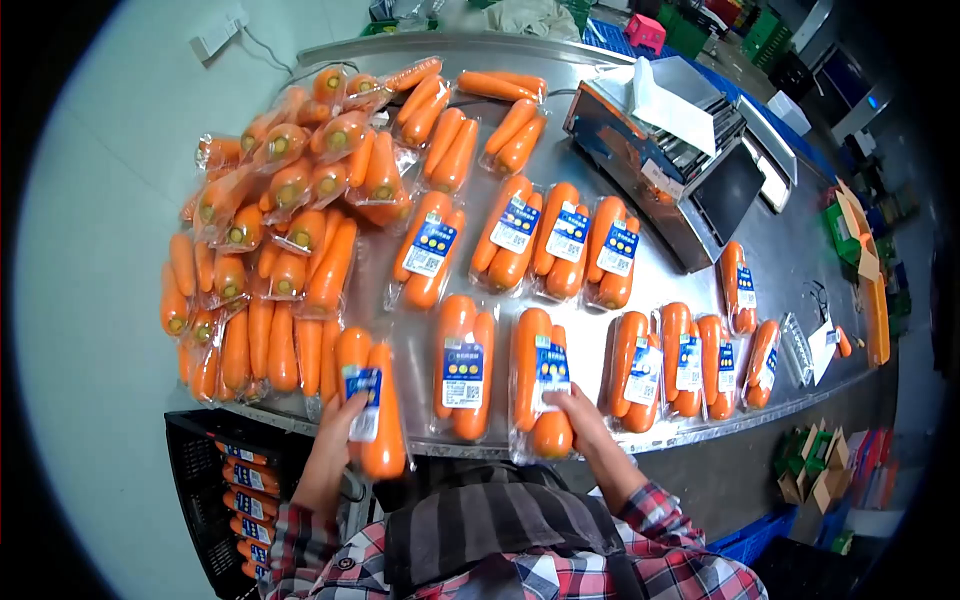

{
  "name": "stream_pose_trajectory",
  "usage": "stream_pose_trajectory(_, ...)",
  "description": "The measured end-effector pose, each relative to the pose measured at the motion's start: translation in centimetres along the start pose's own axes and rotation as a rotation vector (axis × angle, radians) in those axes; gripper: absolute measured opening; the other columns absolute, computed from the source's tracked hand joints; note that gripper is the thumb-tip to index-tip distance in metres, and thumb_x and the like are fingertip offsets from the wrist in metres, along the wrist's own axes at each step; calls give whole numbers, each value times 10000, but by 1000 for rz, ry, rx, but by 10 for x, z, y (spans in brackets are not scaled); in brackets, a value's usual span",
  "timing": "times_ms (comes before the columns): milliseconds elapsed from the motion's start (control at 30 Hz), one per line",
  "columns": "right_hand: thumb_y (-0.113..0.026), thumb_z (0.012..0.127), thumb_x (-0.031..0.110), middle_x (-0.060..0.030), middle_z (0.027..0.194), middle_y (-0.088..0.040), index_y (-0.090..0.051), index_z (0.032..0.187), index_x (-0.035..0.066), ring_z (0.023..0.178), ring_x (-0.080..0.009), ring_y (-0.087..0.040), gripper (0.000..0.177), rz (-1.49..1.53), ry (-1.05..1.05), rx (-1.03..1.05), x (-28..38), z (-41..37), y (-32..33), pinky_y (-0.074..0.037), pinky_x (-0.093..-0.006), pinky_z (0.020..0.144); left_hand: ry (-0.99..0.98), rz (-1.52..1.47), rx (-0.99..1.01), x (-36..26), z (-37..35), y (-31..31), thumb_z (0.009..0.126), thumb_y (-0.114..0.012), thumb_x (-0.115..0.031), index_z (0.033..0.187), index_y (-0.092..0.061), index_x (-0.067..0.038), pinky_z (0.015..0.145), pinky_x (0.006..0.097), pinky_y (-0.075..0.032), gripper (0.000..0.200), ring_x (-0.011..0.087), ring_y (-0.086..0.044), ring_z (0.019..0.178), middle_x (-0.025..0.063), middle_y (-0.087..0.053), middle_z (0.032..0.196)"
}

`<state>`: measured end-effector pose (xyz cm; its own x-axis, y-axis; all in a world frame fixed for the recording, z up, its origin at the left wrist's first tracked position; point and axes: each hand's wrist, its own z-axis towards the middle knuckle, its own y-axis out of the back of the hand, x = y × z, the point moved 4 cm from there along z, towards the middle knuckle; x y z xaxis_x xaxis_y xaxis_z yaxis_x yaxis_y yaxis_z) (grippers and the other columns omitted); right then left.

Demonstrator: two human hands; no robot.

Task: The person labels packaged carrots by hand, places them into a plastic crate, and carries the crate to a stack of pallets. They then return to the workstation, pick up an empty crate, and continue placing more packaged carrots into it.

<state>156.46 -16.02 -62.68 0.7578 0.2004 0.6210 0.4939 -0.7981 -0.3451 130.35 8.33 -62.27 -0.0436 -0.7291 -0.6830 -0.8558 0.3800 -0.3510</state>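
Observation:
My left hand [340,428] is closed around a plastic-wrapped pack of carrots [384,450] at the table's front edge, thumb on its blue-and-white label. Over at the right, my right hand [583,418] grips another carrot pack [533,345], with the thumb pressed on the label and the other fingers hidden. A labelled carrot pack [485,350] lies between the two hands, touched by neither. Behind them is a row of labelled packs, including one carrot pack [508,262] near the middle. Several more labelled packs, such as this carrot pack [630,350], lie right of my right hand.
A heap of bagged carrots [290,190] covers the left of the metal table [400,300]. A labelling machine [670,160] stands at the back right. Below left, a black crate [195,480] holds labelled packs. Cardboard boxes [815,465] are on the floor at right.

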Motion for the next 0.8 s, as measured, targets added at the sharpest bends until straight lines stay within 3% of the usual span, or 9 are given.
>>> stream_pose_trajectory(167, -685, 728, 90, -97, 1034, -562, -421, 1146, 5, 931, -192, -583, 502, 44, 68, 140, -15, 20, -49, -483, -336, 846, -68, 7, 273, -1, 14, -49, 801, -629, -60, 1179, -458, -22, 720, 334, -540, 416, 188, -629, 839, 87, -606, 984)
stream_pose_trajectory(233, -678, 755, 110, -95, 1065, -556, -378, 1205, 51, 949, -219, -592, 544, -14, 56, 143, -11, 32, -67, -474, -362, 884, -122, -30, 235, 2, 35, -79, 796, -641, -71, 1176, -455, -27, 739, 326, -537, 425, 184, -624, 859, 79, -603, 989)
stream_pose_trajectory(400, -595, 843, 144, -118, 1105, -566, -410, 1204, -8, 971, -229, -591, 433, 131, -30, 246, -6, 39, -64, -489, -350, 852, 117, 6, 301, 5, 50, -93, 791, -666, -97, 1233, -417, -35, 790, 325, -528, 511, 190, -616, 931, 94, -587, 1061)
stream_pose_trajectory(533, -607, 837, 178, -99, 1095, -565, -413, 1198, 32, 963, -230, -593, 435, 189, -58, 306, -11, 40, -56, -502, -380, 831, -47, 76, 324, -2, 44, -115, 776, -684, -100, 1240, -423, -51, 784, 331, -534, 535, 188, -622, 923, 95, -601, 1053)
stream_pose_trajectory(600, -588, 832, 247, -116, 1047, -571, -443, 1149, 34, 870, -235, -625, 409, 165, -169, 168, -51, 72, -12, -541, -388, 743, -50, 137, 366, -7, 37, -119, 757, -705, -103, 1258, -393, -56, 773, 343, -537, 592, 193, -620, 940, 106, -592, 1077)
stream_pose_trajectory(633, -547, 847, 306, -127, 1047, -572, -455, 1138, 27, 829, -240, -635, 413, 184, -185, 232, -48, 65, -13, -550, -373, 716, -136, 146, 294, 4, 37, -111, 742, -723, -106, 1268, -375, -47, 765, 332, -535, 633, 181, -615, 938, 102, -583, 1087)
stream_pose_trajectory(700, -538, 831, 323, -140, 1076, -565, -439, 1187, 15, 947, -259, -603, 482, 210, -128, 242, -27, 29, -40, -495, -400, 860, -273, 98, 264, -12, -4, -110, 707, -761, -121, 1345, -270, -38, 868, 323, -482, 809, 162, -555, 1026, 105, -528, 1175)
stream_pose_trajectory(767, -568, 794, 310, -142, 1094, -559, -429, 1202, 8, 1002, -261, -578, 526, 63, 58, 192, -12, 9, -71, -461, -409, 906, -610, 56, 276, -42, -48, -93, 680, -770, -127, 1408, -171, -60, 906, 332, -457, 945, 169, -526, 1081, 84, -500, 1228)
stream_pose_trajectory(800, -582, 778, 311, -139, 1099, -557, -427, 1201, 6, 1003, -260, -575, 544, 11, 109, 223, -11, -1, -90, -465, -401, 898, -499, -33, 346, -51, -69, -77, 675, -767, -122, 1414, -172, -71, 920, 329, -445, 950, 169, -521, 1090, 83, -493, 1238)
